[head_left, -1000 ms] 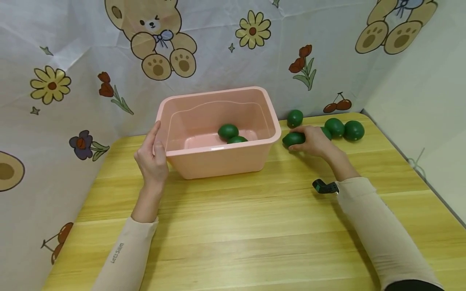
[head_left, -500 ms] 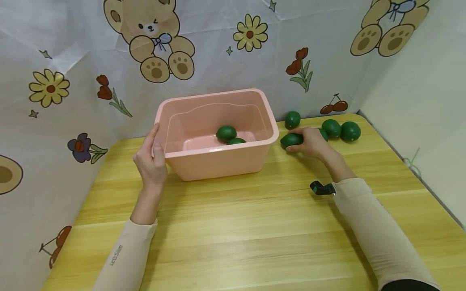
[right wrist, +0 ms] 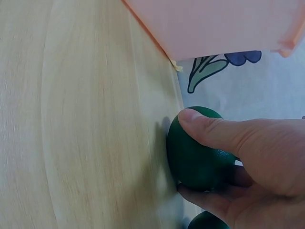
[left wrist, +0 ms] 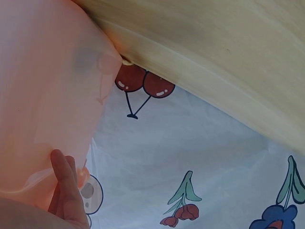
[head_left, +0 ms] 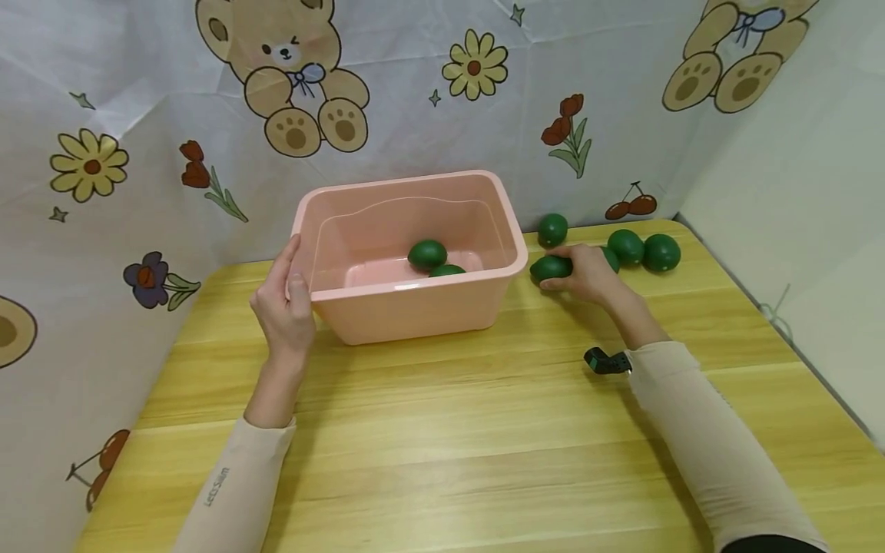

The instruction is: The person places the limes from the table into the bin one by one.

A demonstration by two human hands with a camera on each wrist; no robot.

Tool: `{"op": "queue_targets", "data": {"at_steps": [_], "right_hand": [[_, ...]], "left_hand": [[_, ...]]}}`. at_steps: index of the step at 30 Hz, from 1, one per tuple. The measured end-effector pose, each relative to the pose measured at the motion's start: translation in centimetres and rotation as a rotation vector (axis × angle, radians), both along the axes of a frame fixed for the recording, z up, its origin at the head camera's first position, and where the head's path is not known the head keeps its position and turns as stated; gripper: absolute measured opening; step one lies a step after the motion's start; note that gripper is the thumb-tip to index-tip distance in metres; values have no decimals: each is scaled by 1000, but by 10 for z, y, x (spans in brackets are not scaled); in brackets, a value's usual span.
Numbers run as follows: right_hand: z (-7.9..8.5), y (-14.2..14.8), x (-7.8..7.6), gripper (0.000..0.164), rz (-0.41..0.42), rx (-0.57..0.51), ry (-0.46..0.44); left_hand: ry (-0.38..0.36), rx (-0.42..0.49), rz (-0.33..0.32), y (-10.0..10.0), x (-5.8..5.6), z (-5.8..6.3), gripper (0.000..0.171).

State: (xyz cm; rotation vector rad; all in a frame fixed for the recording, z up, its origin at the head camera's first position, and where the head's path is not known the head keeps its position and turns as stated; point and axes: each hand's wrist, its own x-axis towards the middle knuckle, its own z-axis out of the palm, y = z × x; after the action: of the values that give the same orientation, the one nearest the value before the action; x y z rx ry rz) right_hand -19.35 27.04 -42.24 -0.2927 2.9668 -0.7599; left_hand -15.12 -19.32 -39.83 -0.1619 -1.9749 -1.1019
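A pink plastic bin (head_left: 408,311) stands at the back of the wooden table, with two green limes (head_left: 427,254) visible inside. My left hand (head_left: 283,307) grips the bin's left end at the rim, thumb at the front corner; the left wrist view shows fingers (left wrist: 66,183) against the pink wall. To the right of the bin, my right hand (head_left: 588,273) holds a lime (head_left: 551,268) between thumb and fingers. In the right wrist view this lime (right wrist: 198,152) appears to rest on the tabletop, the thumb lying over its upper side.
Behind the held lime sits another lime (head_left: 552,230), close to the bin. Several more limes (head_left: 661,253) lie to the right, one partly hidden by the right hand. A printed cloth (head_left: 415,115) hangs behind the table (head_left: 442,445). A pale wall (head_left: 816,230) stands at the right.
The head view has shifted slightly. Both hands keep their holds, and the bin and limes show no clear movement on the table.
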Motion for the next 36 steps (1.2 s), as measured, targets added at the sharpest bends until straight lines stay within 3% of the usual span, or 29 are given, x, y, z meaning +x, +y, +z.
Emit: {"op": "queue_targets", "data": {"at_steps": [19, 30, 36], "right_hand": [[6, 0, 4, 65, -14, 16, 13], [1, 2, 1, 64, -31, 5, 23], [-2, 0, -1, 64, -23, 4, 26]], "left_hand": [[32, -13, -24, 1, -2, 5, 56], [18, -4, -22, 3, -7, 3, 54], [-1, 2, -5, 1, -2, 1, 56]]}}
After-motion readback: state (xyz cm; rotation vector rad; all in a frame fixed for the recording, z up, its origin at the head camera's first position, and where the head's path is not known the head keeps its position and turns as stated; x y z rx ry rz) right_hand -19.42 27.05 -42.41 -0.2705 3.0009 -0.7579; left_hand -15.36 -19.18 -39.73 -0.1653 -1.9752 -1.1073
